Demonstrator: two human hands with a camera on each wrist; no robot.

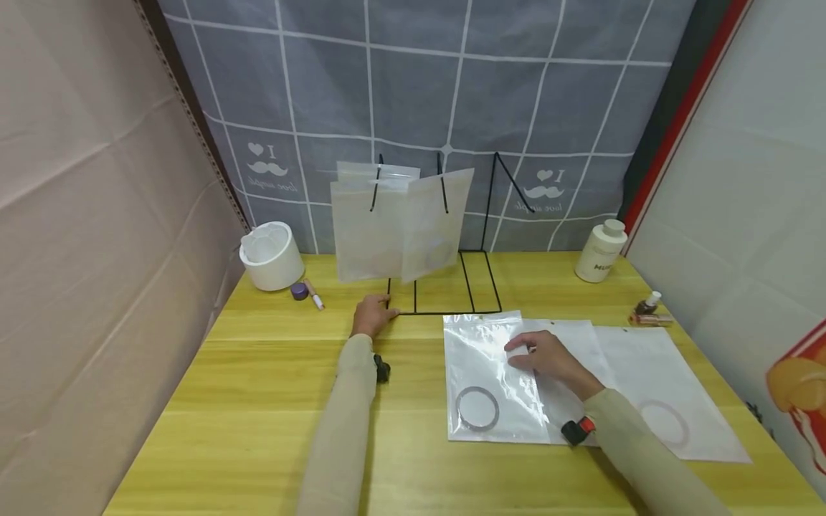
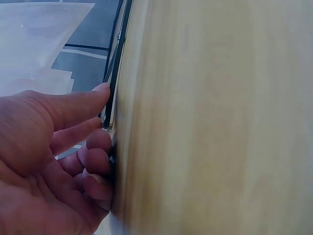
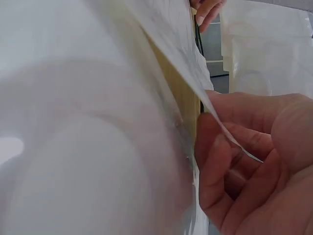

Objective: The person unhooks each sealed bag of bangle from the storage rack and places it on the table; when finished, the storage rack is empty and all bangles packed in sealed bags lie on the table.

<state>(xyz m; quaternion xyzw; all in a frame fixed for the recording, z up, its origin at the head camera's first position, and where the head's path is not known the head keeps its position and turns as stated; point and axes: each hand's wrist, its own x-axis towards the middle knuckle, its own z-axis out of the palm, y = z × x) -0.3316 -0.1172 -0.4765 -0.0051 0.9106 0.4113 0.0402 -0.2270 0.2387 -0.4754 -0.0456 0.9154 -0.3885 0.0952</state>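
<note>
A black wire rack (image 1: 445, 297) stands at the back of the yellow table (image 1: 258, 401), with two frosted bags (image 1: 396, 226) hanging on its hooks. My left hand (image 1: 373, 315) holds the rack's front left base corner; in the left wrist view the left hand (image 2: 102, 117) has thumb and curled fingers on the wire (image 2: 117, 63). My right hand (image 1: 542, 355) pinches the top edge of a clear plastic bag (image 1: 490, 358) with a ring (image 1: 477, 408) inside. In the right wrist view the right hand (image 3: 230, 139) lifts that bag's (image 3: 98, 122) edge off the table.
More flat bags (image 1: 652, 373) lie right of the clear one, one holding a ring (image 1: 665, 423). At the back left are a white round container (image 1: 271, 256), a purple cap (image 1: 299, 291) and a small tube (image 1: 314, 295). A white bottle (image 1: 600, 251) and a small brown bottle (image 1: 647, 304) stand back right.
</note>
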